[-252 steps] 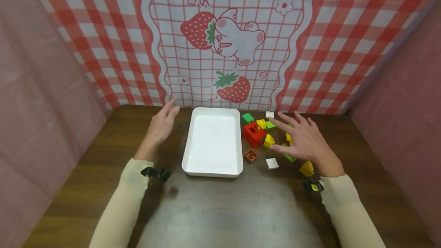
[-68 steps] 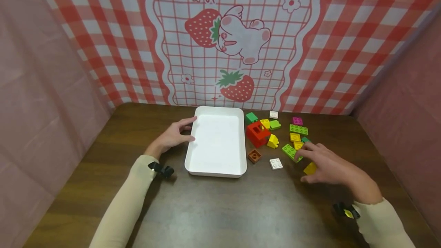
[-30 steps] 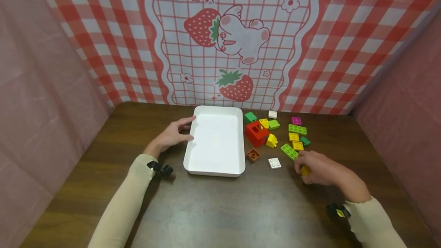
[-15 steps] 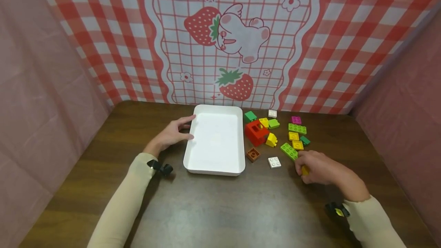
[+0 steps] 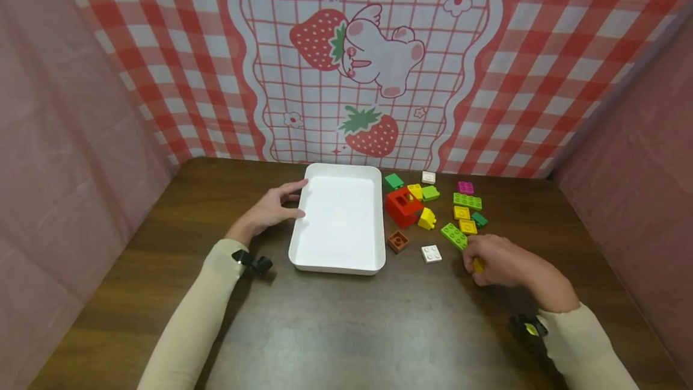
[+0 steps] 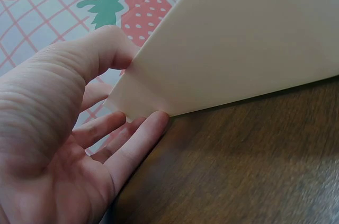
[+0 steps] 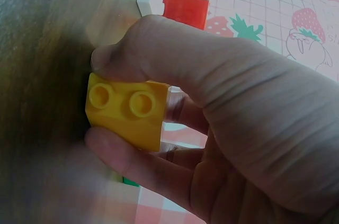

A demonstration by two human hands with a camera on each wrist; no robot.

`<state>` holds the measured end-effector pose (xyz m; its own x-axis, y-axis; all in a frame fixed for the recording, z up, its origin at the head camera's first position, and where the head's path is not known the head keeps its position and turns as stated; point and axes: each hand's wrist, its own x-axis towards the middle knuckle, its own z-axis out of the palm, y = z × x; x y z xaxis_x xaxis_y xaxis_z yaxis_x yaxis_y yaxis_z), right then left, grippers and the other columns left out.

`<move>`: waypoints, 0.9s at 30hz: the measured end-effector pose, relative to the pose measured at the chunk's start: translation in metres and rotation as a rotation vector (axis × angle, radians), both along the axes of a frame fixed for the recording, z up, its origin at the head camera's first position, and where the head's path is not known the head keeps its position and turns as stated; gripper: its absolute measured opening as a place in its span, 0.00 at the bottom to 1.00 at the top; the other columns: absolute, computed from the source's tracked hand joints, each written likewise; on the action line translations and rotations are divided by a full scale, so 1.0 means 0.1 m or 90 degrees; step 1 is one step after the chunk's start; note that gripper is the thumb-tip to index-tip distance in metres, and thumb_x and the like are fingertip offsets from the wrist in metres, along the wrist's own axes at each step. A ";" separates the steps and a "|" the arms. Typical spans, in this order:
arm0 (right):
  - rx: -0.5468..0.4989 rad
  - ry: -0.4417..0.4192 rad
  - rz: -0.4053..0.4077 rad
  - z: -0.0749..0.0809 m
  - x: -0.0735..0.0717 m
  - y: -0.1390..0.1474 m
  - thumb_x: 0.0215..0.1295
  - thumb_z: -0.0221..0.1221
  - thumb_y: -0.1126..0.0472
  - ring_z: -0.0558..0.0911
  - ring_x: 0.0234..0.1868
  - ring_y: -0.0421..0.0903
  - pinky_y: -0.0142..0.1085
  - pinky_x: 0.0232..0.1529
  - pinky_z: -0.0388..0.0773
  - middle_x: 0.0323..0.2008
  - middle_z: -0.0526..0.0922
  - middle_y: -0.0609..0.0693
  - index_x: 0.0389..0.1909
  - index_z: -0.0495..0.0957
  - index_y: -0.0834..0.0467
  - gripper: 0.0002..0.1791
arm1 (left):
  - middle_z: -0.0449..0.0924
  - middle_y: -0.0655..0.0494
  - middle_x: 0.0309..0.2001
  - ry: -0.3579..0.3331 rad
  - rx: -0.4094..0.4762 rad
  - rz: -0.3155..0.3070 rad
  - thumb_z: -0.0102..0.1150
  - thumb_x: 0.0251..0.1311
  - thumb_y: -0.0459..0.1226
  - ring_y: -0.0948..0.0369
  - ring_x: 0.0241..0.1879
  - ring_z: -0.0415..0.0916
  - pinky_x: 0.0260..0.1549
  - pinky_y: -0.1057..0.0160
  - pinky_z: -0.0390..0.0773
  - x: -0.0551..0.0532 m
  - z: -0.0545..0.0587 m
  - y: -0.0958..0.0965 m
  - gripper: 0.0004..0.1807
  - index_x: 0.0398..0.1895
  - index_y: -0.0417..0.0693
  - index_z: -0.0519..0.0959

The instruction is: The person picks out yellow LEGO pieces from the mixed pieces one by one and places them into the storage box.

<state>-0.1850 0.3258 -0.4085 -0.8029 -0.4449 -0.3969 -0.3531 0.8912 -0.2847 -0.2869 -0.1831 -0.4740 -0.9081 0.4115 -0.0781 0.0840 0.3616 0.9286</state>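
Nearest, the sleeves (image 5: 186, 318) reach in over the wooden surface (image 5: 325, 330), a small black device (image 5: 254, 262) at each wrist. The right hand (image 5: 498, 260) has thumb and fingers clamped on opposite sides of a yellow brick (image 7: 124, 112), its two studs showing; whether the brick touches the surface I cannot tell. Just beyond lies a lime plate (image 5: 453, 236), with a white square brick (image 5: 431, 253) and a brown one (image 5: 397, 241) to the left. The left hand (image 5: 267, 209) rests against the left wall of a white tray (image 5: 338, 221) — thumb and forefinger apart. Between tray and right-hand bricks sit a red block (image 5: 400, 206) and a yellow sloped piece (image 5: 427, 218). Farther back is a magenta brick (image 5: 465, 188); behind everything hangs a strawberry-print cloth (image 5: 373, 53).
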 end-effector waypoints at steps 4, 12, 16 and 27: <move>0.004 -0.011 -0.007 0.01 -0.02 -0.02 0.58 0.82 0.63 0.76 0.40 0.45 0.39 0.43 0.78 0.38 0.79 0.45 0.31 0.84 0.48 0.14 | 0.59 0.36 0.90 0.004 -0.002 0.001 0.71 0.73 0.31 0.33 0.84 0.64 0.79 0.33 0.74 -0.01 0.00 0.00 0.47 0.91 0.46 0.60; 0.018 -0.031 -0.015 0.06 -0.09 -0.05 0.59 0.82 0.63 0.77 0.41 0.46 0.39 0.44 0.80 0.40 0.81 0.47 0.31 0.84 0.50 0.13 | 0.58 0.37 0.90 0.003 0.000 0.000 0.71 0.73 0.31 0.33 0.85 0.63 0.81 0.33 0.72 0.00 0.00 -0.01 0.47 0.91 0.45 0.60; 0.020 -0.030 -0.011 0.09 -0.11 -0.06 0.59 0.82 0.63 0.77 0.41 0.45 0.39 0.43 0.80 0.39 0.81 0.47 0.31 0.84 0.50 0.13 | 0.58 0.37 0.90 0.005 -0.002 0.001 0.71 0.73 0.31 0.33 0.85 0.63 0.81 0.32 0.72 0.00 -0.01 0.00 0.47 0.91 0.45 0.60; 0.025 -0.026 -0.002 0.16 -0.18 -0.08 0.60 0.82 0.62 0.77 0.41 0.46 0.40 0.44 0.80 0.39 0.82 0.47 0.31 0.84 0.49 0.13 | 0.58 0.35 0.90 0.006 -0.011 0.001 0.71 0.73 0.32 0.33 0.84 0.63 0.81 0.32 0.72 0.02 0.01 0.01 0.47 0.91 0.45 0.60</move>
